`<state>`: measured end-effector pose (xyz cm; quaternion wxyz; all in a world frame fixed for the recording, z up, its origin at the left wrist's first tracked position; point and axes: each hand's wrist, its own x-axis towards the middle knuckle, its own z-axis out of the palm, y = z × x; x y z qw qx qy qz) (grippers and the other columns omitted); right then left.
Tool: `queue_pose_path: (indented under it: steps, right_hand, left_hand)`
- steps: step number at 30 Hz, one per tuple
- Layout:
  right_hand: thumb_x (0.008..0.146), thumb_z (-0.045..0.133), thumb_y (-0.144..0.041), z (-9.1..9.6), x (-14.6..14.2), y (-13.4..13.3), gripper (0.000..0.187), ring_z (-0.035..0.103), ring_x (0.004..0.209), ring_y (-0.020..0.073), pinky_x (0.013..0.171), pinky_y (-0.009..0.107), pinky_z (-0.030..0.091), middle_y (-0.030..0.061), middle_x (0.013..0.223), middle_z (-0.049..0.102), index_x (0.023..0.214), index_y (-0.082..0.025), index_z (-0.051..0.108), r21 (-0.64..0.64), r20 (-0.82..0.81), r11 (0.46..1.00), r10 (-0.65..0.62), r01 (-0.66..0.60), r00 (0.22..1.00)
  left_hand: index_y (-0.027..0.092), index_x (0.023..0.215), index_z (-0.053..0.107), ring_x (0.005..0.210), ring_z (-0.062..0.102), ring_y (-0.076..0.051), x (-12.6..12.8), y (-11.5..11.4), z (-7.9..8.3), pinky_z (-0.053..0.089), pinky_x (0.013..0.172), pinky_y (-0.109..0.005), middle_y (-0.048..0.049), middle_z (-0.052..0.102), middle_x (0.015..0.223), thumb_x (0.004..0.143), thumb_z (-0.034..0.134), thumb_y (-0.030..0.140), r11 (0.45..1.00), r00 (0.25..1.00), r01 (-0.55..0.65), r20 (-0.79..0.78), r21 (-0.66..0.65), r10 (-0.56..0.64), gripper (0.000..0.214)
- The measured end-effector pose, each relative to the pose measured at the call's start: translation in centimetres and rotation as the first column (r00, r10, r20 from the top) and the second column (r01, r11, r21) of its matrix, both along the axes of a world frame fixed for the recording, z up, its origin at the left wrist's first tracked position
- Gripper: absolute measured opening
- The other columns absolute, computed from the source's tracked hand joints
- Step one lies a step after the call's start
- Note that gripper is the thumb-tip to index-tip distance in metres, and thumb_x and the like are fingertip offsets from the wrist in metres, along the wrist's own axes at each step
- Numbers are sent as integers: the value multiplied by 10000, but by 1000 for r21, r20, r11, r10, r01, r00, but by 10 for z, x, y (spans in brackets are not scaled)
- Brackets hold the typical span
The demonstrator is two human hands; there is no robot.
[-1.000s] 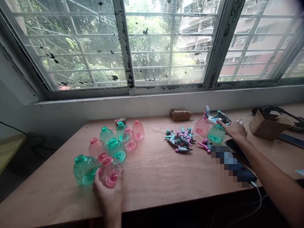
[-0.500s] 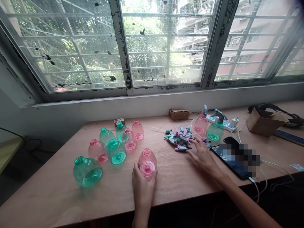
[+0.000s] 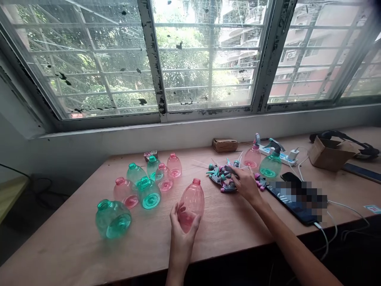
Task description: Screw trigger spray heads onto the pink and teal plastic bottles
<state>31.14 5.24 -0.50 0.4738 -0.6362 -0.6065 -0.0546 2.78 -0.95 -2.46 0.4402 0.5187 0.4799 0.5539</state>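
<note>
My left hand is wrapped round the base of a clear pink plastic bottle, holding it upright with its open neck up, near the front of the wooden table. My right hand reaches into a heap of pink and teal spray-trigger heads, its fingers curled on them; what they grip is hidden. Behind that heap stand a pink bottle and a teal bottle, both with trigger heads fitted.
Several capless pink and teal bottles cluster at the left, with a big teal one lying nearest. A phone on a cable, a power strip, a cardboard box and a small brown box lie at the right and back.
My left hand carried the pink bottle from the left cluster to the middle and tilted it upright. My right hand left the teal spray bottle and moved onto the trigger heap.
</note>
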Motion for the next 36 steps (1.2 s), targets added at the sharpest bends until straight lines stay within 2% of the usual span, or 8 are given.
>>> queue_pose_path:
  steps: [4,7,9,14,21,27,32,36]
  right_hand:
    - [1021,383,-372,-2,-24,-48,432,703,913,252,832,412,548,112,1098,745,1363,-179,565,154,-338,977,-88,147,937]
    - [926,604,-413,-20,-49,-86,274,674,681,182,671,295,549,6,791,716,1018,-179,711,210,-892,953,94,221,443]
    - [872,689,-430,-32,-60,-104,260,653,630,162,613,257,531,-18,700,694,903,-173,721,167,-956,979,132,116,262]
    - [808,780,-431,-45,-61,-116,256,663,661,153,573,219,538,-30,686,700,856,-186,724,190,-976,982,190,-8,105]
    - [787,812,-427,-43,-59,-113,262,650,644,137,567,188,549,-35,654,677,834,-185,723,166,-979,984,173,-70,105]
    - [780,814,-433,-40,-60,-114,272,617,604,109,555,160,534,-39,676,693,831,-183,717,200,-976,980,197,17,90]
    - [808,791,-466,-43,-57,-115,308,648,619,144,568,206,535,-30,638,678,873,-185,682,177,-973,966,201,-189,115]
    - [841,728,-548,-41,-72,-113,383,661,546,169,462,220,464,-24,591,680,960,-202,616,122,-951,927,211,-354,225]
  left_hand:
    - [246,1292,490,1183,542,-261,-3,1,4,422,1053,-434,-102,553,1361,810,693,556,997,982,-77,171,6,74,608]
    - [259,1257,582,1153,550,-244,-10,2,6,424,1020,-365,-62,600,1283,849,625,613,995,974,-103,203,-18,104,542]
    - [264,1257,608,1148,549,-234,-13,2,6,400,1034,-353,-48,625,1232,904,532,634,994,970,-97,219,-49,105,517]
    - [280,1321,574,1042,553,-197,-14,2,3,410,996,-341,-31,626,1200,946,464,627,989,940,-105,314,-102,132,523]
    - [277,1327,598,1137,541,-225,-11,1,3,378,1036,-350,-27,629,1121,930,499,634,984,948,-103,286,-146,142,543]
    - [273,1321,615,1086,567,-220,-10,1,4,408,1026,-352,-21,642,1089,909,498,667,973,942,-179,262,-142,212,582]
    - [240,1349,610,1301,530,-292,-9,-1,11,390,1097,-374,-73,672,1273,843,551,721,984,974,-86,194,-154,116,701]
    - [249,1404,538,1224,591,-295,-9,-4,12,406,1077,-399,-82,668,1277,843,530,737,983,988,-27,144,-181,53,744]
